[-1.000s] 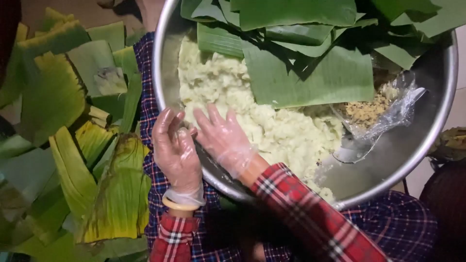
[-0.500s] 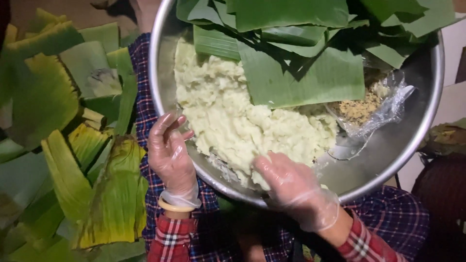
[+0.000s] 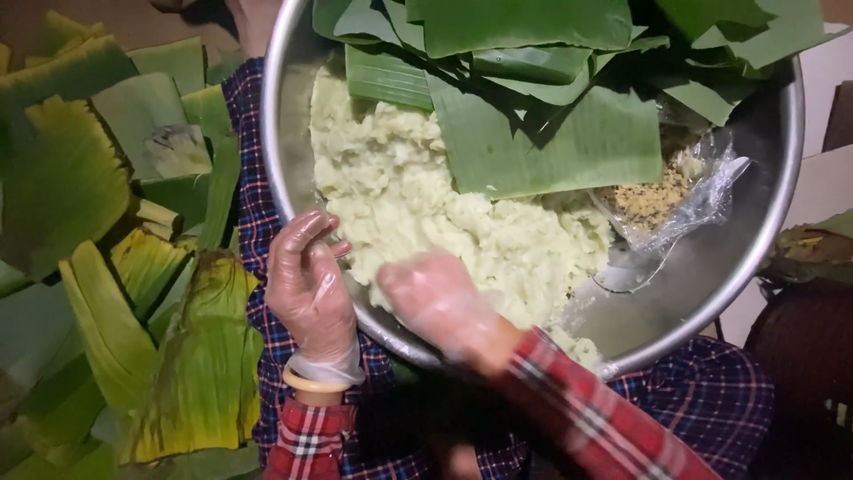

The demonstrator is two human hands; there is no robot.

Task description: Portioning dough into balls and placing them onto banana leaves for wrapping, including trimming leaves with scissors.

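Observation:
A big steel bowl [image 3: 277, 160] sits on my lap and holds pale, lumpy mash [image 3: 418, 196]. My left hand [image 3: 309, 289], in a clear plastic glove with a yellowish bangle [image 3: 313, 385] at the wrist, rests against the bowl's near rim with its fingers apart. My right hand [image 3: 434, 300], also gloved and blurred by motion, is over the near edge of the mash. Whether it holds any mash cannot be made out. Both sleeves are red plaid.
Cut green banana leaf pieces [image 3: 551, 133] cover the far half of the bowl. A clear plastic bag of yellow-brown crumbs [image 3: 657, 203] lies at its right side. More leaf strips [image 3: 71, 187] are piled on the left, and one yellowing leaf [image 3: 204, 356] lies by my left wrist.
My right hand swung from beside the left hand out to the right rim, then back left over the near edge of the mash. My left hand stayed on the rim.

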